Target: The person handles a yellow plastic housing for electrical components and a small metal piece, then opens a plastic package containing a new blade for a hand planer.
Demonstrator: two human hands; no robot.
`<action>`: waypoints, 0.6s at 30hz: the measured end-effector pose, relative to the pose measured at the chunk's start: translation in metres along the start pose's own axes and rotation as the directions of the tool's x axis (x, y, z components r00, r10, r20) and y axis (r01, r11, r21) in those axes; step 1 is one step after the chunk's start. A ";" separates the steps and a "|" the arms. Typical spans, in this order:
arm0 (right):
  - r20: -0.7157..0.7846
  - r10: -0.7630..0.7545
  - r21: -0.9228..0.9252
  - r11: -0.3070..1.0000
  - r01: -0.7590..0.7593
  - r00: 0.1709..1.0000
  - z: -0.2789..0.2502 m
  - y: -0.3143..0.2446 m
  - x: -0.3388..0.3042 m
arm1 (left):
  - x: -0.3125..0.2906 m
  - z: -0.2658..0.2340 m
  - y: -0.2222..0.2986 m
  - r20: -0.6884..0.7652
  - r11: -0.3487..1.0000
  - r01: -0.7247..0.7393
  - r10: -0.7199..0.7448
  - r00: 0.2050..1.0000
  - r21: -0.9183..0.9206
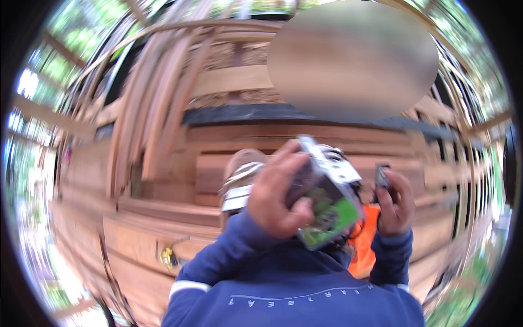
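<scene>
My left hand (280, 191) is closed around a small box (332, 204) with a green and dark printed face and a white side, held tilted in front of my chest. The motion blurs its print. To its right, my right hand (396, 204) pinches a small grey metal-looking piece (382, 177) between thumb and fingers; its exact kind cannot be made out. Something bright orange (366, 240) shows between my right forearm and my body, below the box. Both hands are apart from each other, above the wooden boards.
Wooden planks (147, 231) form the decking under me. Long loose boards (158, 103) lean at the left. A yellow tape measure (169, 257) lies at the lower left. My shoe (242, 166) stands just behind the box. A dark strip (234, 114) crosses ahead of open joists, and a blurred-out oval hides the far right.
</scene>
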State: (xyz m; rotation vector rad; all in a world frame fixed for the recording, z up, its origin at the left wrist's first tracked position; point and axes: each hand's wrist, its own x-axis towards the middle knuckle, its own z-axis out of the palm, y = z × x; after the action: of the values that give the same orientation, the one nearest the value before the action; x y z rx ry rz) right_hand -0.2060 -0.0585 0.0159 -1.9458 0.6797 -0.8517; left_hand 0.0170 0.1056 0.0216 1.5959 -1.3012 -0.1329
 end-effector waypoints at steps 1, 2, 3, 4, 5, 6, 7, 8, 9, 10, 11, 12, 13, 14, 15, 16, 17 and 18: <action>-0.016 0.020 0.003 1.000 -0.020 1.000 -0.002 -0.003 0.006 | -0.004 0.001 -0.006 -0.011 0.995 0.093 -0.094 0.996 -0.032; -0.118 0.095 0.169 0.983 -0.074 0.988 -0.009 0.002 0.007 | -0.010 -0.001 -0.019 -0.001 0.969 0.120 -0.123 0.992 -0.214; -0.163 0.168 0.189 0.973 -0.136 0.972 -0.022 -0.002 0.014 | -0.024 0.002 -0.039 0.010 0.868 0.285 -0.308 0.951 -0.406; -0.198 0.164 0.258 0.960 -0.110 0.966 -0.048 0.006 0.015 | -0.034 -0.004 -0.046 0.094 0.743 0.411 -0.431 0.898 -0.528; -0.232 0.150 0.330 0.942 -0.067 0.961 -0.079 0.016 0.013 | -0.039 -0.014 -0.055 0.193 0.594 0.536 -0.543 0.817 -0.600; -0.352 0.152 0.408 0.913 0.006 0.924 -0.112 0.025 0.006 | -0.041 -0.018 -0.064 0.247 0.524 0.570 -0.561 0.790 -0.633; -0.445 0.155 0.485 0.870 0.092 0.882 -0.141 0.036 -0.007 | -0.042 -0.016 -0.071 0.283 0.481 0.588 -0.565 0.775 -0.651; -0.502 0.177 0.504 0.856 0.120 0.847 -0.186 0.048 -0.027 | -0.040 -0.017 -0.080 0.312 0.450 0.595 -0.556 0.770 -0.666; -0.537 0.197 0.535 0.832 0.150 0.820 -0.230 0.061 -0.062 | -0.042 -0.014 -0.085 0.332 0.430 0.601 -0.550 0.766 -0.673; -0.591 0.195 0.533 0.823 0.198 0.783 -0.264 0.071 -0.093 | -0.040 -0.010 -0.087 0.343 0.423 0.600 -0.540 0.768 -0.679; -0.653 0.263 0.529 0.829 0.180 0.710 -0.286 0.085 -0.124 | -0.039 -0.011 -0.088 0.353 0.419 0.604 -0.534 0.768 -0.678; -0.698 0.310 0.536 0.824 0.184 0.646 -0.305 0.101 -0.154 | -0.039 -0.008 -0.089 0.353 0.421 0.597 -0.525 0.774 -0.683; -0.712 0.413 0.586 0.795 0.157 0.568 -0.309 0.116 -0.168 | -0.038 -0.009 -0.090 0.345 0.426 0.590 -0.524 0.779 -0.686; -0.708 0.513 0.641 0.755 0.137 0.486 -0.306 0.131 -0.180 | -0.040 -0.011 -0.089 0.333 0.436 0.582 -0.523 0.784 -0.687; -0.685 0.605 0.696 0.708 0.120 0.406 -0.304 0.144 -0.188 | -0.040 -0.012 -0.090 0.326 0.442 0.576 -0.521 0.789 -0.688; -0.619 0.666 0.752 0.655 0.071 0.416 -0.293 0.164 -0.187 | -0.046 -0.019 -0.087 0.301 0.453 0.561 -0.525 0.796 -0.693; -0.537 0.720 0.806 0.591 0.016 0.440 -0.275 0.182 -0.178 | -0.051 -0.026 -0.080 0.256 0.485 0.534 -0.527 0.810 -0.692; -0.538 0.774 0.807 0.587 -0.060 0.333 -0.256 0.191 -0.176 | -0.049 -0.021 -0.075 0.245 0.509 0.521 -0.512 0.823 -0.685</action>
State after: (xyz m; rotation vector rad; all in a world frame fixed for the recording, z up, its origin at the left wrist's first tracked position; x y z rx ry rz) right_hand -0.5377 -0.1462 -0.1073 -0.4000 1.2323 -1.4571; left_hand 0.0599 0.1477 -0.0481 1.1932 -0.5676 -0.9367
